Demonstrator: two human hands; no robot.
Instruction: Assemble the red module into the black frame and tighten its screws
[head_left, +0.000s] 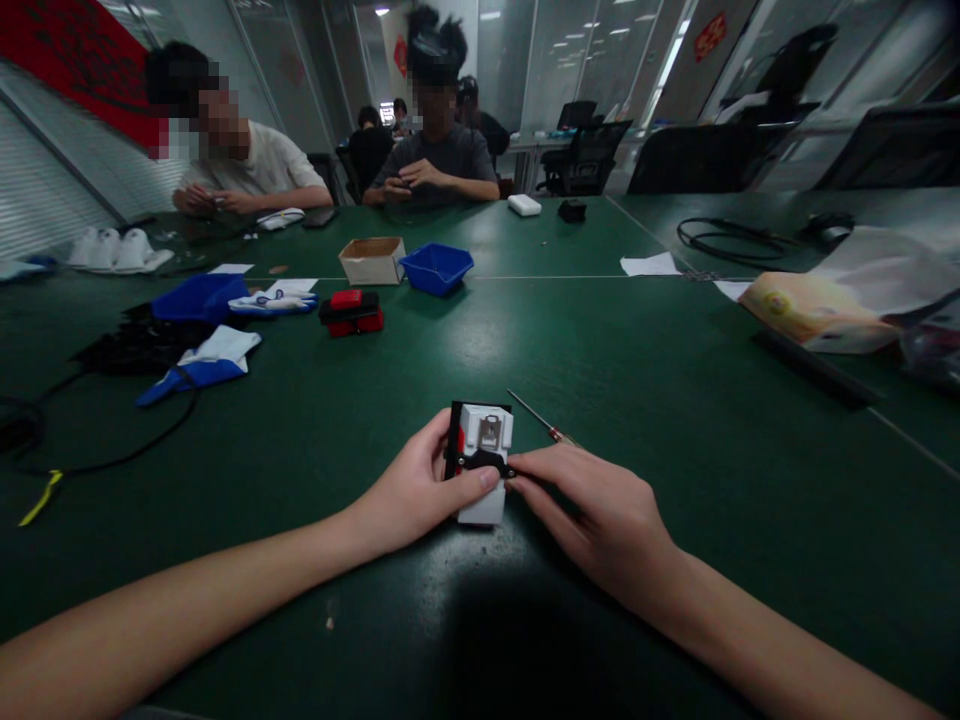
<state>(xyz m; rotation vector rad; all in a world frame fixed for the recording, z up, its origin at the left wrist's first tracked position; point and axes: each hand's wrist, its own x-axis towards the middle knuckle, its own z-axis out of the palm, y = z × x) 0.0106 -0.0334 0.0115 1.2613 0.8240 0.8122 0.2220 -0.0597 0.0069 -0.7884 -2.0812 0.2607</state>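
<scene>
My left hand [420,480] is closed around a small white and black device [482,505] with a red patch on its side, its thumb pressing on the lower front. A black strip [484,460] with a screw at each end crosses the device's front. The fingertips of my right hand [600,500] are pinched together at the strip's right end, beside the screw; whatever lies between them is too small to make out. Just beyond that hand is a thin screwdriver [531,411], its shaft pointing away and to the left, its handle partly hidden by the hand.
Farther up the green table [600,350] are a blue bin [437,268], a cardboard box [372,261] and a red and black case [352,313]. Gloves [206,362] and a cable [142,455] lie left, a plastic bag [847,290] right. Two people sit opposite.
</scene>
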